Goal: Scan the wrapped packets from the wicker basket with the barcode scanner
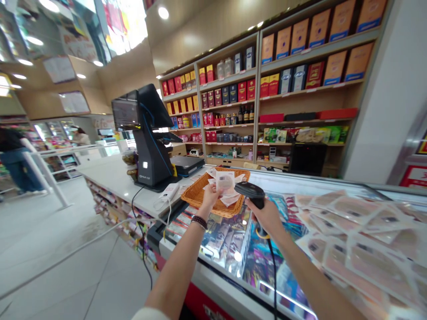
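Over an orange wicker basket [191, 192], my left hand [211, 198] pinches a small clear packet [226, 181] with a label on it. More such packets lie in the basket under it. My right hand [267, 215] is wrapped round the handle of a black barcode scanner [250, 190], whose head points left toward the packet without touching it. A black cable hangs from the scanner. The basket stands on the glass top of a freezer [230, 240] filled with colourful packages.
Many flat clear packs [367, 235] are spread over the glass on the right. A black checkout terminal [150, 146] stands on the white counter [110, 166] at the left, with a white device [169, 191] and cables nearby. Behind are shelves [230, 106] of boxes.
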Available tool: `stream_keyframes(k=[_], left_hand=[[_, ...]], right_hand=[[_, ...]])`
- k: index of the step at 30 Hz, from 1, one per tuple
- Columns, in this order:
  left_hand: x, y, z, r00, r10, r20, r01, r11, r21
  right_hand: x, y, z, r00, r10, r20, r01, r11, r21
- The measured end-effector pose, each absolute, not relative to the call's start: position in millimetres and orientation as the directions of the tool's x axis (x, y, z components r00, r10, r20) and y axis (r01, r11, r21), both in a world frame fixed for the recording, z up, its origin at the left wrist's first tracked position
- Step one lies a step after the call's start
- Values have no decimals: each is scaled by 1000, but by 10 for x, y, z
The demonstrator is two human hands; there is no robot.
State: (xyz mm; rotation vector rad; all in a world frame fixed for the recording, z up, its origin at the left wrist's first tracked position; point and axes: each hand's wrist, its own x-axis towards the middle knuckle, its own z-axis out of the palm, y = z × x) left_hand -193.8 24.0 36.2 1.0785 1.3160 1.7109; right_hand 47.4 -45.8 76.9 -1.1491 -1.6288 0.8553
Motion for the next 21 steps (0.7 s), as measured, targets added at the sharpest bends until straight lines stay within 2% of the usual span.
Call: stream_keyframes(k=[8,16,21], left_hand=[[-1927,260,386,-396,903,164,-49,-199,979],[-1807,347,544,-425,905,25,-172,-107,979],[-1371,463,668,-291,950,116,-202,-179,963]], right_hand=[[617,-440,707,-82,944,319,297,328,-897],[1252,-353,907,9,951,310,128,306,-943],[1959,-334,944,185,927,326,178,295,-939]])
